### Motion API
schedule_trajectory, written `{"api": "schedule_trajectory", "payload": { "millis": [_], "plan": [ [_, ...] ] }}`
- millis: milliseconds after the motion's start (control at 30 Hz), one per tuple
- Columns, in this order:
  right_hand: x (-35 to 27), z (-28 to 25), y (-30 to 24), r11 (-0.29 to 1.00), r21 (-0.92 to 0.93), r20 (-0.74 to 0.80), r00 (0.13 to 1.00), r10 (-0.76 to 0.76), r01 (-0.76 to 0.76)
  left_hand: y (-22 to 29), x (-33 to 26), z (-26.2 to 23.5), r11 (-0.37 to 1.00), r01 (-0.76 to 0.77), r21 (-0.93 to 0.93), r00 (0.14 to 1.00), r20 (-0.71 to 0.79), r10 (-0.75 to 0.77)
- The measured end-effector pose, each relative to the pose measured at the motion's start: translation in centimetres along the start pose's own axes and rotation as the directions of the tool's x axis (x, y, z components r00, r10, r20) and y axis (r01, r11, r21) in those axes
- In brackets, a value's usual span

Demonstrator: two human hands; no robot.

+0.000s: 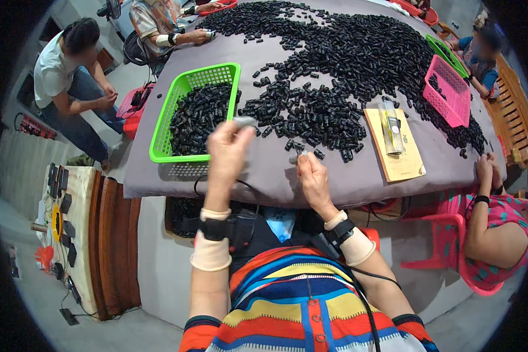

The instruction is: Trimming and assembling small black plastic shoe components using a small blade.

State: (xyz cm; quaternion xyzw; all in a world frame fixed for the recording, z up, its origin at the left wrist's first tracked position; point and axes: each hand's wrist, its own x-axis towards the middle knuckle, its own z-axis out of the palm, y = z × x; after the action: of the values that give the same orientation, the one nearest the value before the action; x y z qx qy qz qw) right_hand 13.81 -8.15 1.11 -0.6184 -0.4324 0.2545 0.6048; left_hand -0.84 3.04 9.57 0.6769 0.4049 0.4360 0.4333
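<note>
My left hand (pixel 227 151) is over the near right corner of a bright green plastic basket (pixel 159 132), with grey coverings on its fingertips. Motion smears the fingers, so I cannot see whether they hold anything. Inside the basket lie many small black cylindrical parts (pixel 199 114). Close to the table's near edge, my right hand (pixel 312 179) has its fingers pinched together, with pale coverings at the tips. Whatever sits in that pinch is too small to make out. Just beyond it spreads a loose heap of the same black cylindrical parts (pixel 317 120).
A yellow booklet (pixel 402 161) with a clear plastic packet (pixel 391 129) lies right of the heap. Further right stand a pink basket (pixel 447 94) and a green one (pixel 446 54). The grey-covered table (pixel 152 185) carries a larger pile behind. Other people sit or stand around it.
</note>
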Motion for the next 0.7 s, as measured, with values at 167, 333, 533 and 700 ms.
{"api": "schedule_trajectory", "payload": {
  "millis": [167, 333, 533, 700],
  "plan": [
    [-0.3, 0.4, 0.0, 0.994, 0.102, 0.025, 0.999, 0.041, -0.044, -5.2, -1.1, 6.0, 0.995, -0.052, 0.08, 0.989, 0.144, 0.04],
    [-0.3, 0.4, 0.3, 0.988, 0.141, 0.02, 0.998, 0.066, -0.068, -5.5, -0.9, 7.9, 0.892, -0.217, 0.397, 0.967, 0.213, 0.141],
    [-0.1, 0.5, 0.6, 0.991, 0.134, 0.035, 0.999, 0.005, -0.01, -6.3, -0.5, 7.9, 0.864, -0.303, 0.402, 0.953, 0.141, 0.269],
    [-0.2, 0.6, -0.3, 0.99, 0.133, -0.046, 0.998, 0.045, -0.038, -6.1, -3.0, 5.9, 0.989, -0.067, 0.128, 0.988, 0.145, 0.048]
  ]
}}
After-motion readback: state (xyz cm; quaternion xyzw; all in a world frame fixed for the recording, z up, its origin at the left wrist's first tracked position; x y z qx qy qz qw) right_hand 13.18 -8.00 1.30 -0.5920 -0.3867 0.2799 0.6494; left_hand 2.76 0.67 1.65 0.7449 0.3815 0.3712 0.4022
